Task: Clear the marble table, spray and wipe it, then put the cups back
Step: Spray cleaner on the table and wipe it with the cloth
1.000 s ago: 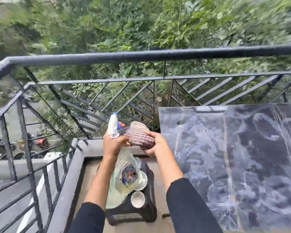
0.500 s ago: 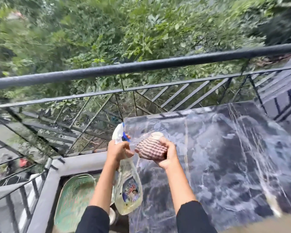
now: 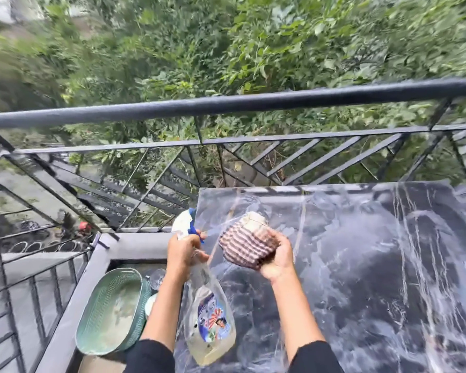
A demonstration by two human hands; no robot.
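The dark marble table [image 3: 374,265] with white veins fills the right half of the view, with nothing standing on it. My left hand [image 3: 184,253] grips the neck of a clear spray bottle [image 3: 209,316] with a white and blue nozzle, held over the table's left edge. My right hand [image 3: 276,258] holds a bunched striped cloth [image 3: 246,242] just right of the nozzle, above the table. A white cup [image 3: 149,304] and a glass [image 3: 158,277] show partly below the table's left side, behind my left arm.
A green oval woven tray [image 3: 111,313] sits low at the left, beside the table. A black metal railing [image 3: 226,103] runs along the table's far side and the left. Trees lie beyond it, and a street far below at the left.
My view has swung from the low stool and cups to the marble table. Both hands have come over the table's left edge, still holding the bottle and cloth.
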